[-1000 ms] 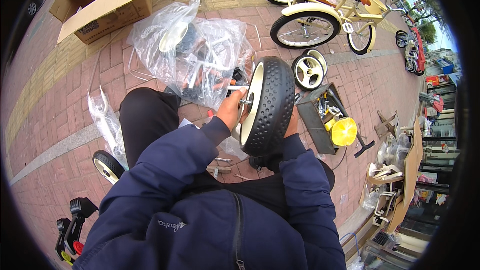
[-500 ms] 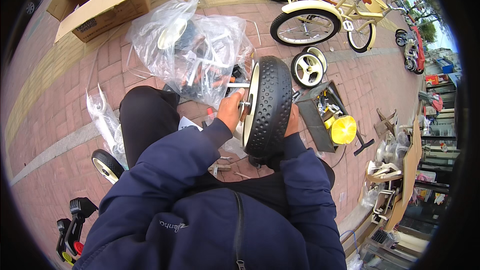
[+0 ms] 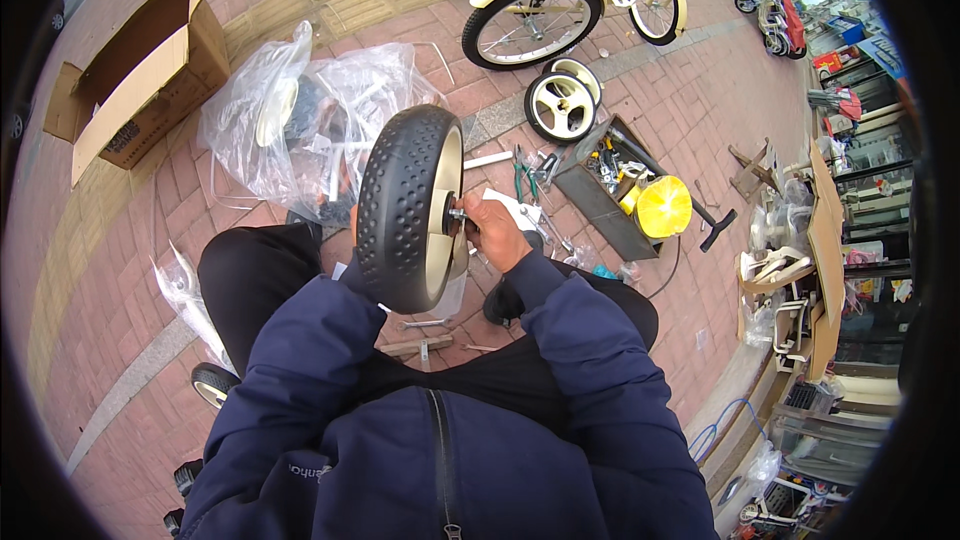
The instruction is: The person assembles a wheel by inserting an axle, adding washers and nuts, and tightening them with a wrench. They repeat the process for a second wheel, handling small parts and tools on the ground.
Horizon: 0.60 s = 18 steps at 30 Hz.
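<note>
A black knobby-tyred wheel (image 3: 400, 210) with a cream rim stands upright between my hands, above my lap. My left hand (image 3: 354, 223) is mostly hidden behind the tyre; a bit of it shows at the tyre's left edge, and it holds the wheel from that side. On the rim side, my right hand (image 3: 498, 230) has its thumb and fingers closed at the metal axle (image 3: 456, 213) sticking out of the hub. Beyond the wheel, a clear plastic bag (image 3: 330, 120) covers white parts on the brick paving.
Ahead to the right stand two small cream wheels (image 3: 562, 107) and a metal toolbox (image 3: 605, 200) with a yellow round piece (image 3: 664, 208). Pliers (image 3: 524, 178) lie nearby. A cardboard box (image 3: 165, 80) is at far left, a cream tricycle (image 3: 535, 15) at the back.
The wheel has turned about, so its cream rim and axle now face right instead of left. My right hand has come to the axle; my left hand has gone behind the tyre.
</note>
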Available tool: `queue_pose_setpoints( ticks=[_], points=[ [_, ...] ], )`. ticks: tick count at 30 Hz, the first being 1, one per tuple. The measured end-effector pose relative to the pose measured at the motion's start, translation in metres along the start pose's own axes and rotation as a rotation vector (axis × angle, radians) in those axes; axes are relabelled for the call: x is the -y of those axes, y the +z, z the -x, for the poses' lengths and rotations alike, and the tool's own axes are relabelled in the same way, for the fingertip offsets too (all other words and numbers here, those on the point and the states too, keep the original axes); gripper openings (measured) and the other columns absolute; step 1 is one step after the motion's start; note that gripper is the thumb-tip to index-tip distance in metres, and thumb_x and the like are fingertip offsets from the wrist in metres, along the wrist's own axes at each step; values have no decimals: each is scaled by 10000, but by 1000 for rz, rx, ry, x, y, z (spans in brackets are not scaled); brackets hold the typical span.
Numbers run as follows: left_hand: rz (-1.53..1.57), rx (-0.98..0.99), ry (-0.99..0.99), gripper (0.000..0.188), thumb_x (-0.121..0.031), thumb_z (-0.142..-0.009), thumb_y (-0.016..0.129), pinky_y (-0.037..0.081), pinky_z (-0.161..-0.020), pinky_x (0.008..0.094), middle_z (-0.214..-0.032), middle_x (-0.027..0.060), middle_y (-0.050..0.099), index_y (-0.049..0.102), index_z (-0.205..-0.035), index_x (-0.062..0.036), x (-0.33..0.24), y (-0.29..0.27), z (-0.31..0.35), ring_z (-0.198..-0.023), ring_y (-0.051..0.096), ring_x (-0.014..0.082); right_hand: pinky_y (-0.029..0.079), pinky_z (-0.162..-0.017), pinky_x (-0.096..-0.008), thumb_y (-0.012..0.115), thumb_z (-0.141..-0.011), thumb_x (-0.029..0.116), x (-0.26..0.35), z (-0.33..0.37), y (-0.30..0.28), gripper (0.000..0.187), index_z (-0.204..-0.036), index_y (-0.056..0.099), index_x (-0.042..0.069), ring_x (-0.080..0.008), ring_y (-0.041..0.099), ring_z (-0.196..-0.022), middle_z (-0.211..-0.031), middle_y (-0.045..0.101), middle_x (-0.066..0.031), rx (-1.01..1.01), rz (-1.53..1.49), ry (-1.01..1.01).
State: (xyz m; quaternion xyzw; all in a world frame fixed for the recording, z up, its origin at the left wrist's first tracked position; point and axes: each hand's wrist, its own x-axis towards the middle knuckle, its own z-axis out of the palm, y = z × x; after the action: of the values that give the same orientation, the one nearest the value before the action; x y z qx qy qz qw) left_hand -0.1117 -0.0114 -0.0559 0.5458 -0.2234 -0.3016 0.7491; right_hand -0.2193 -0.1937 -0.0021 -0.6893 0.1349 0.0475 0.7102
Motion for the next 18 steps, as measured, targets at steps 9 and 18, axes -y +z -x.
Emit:
queue_pose_setpoints(
  ticks=[9,18],
  points=[
    [132,128,-174,260,-190,-966,481,548,-668,346,-897,111,710,646,-1005,7,-13,-2,6,-718,686,225,261,-485,-220,543,-848,705,-3,-2,-11,747,-987,651,-20,-51,316,-521,-621,453,28,271,-241,75],
    [200,118,-224,263,-192,-969,476,551,-678,348,-914,114,707,639,-1024,8,-26,-12,1,-731,686,226,260,-486,-224,553,-871,665,14,4,-3,707,-953,633,-33,-51,313,-518,-604,381,46,202,-153,60]
  ],
)
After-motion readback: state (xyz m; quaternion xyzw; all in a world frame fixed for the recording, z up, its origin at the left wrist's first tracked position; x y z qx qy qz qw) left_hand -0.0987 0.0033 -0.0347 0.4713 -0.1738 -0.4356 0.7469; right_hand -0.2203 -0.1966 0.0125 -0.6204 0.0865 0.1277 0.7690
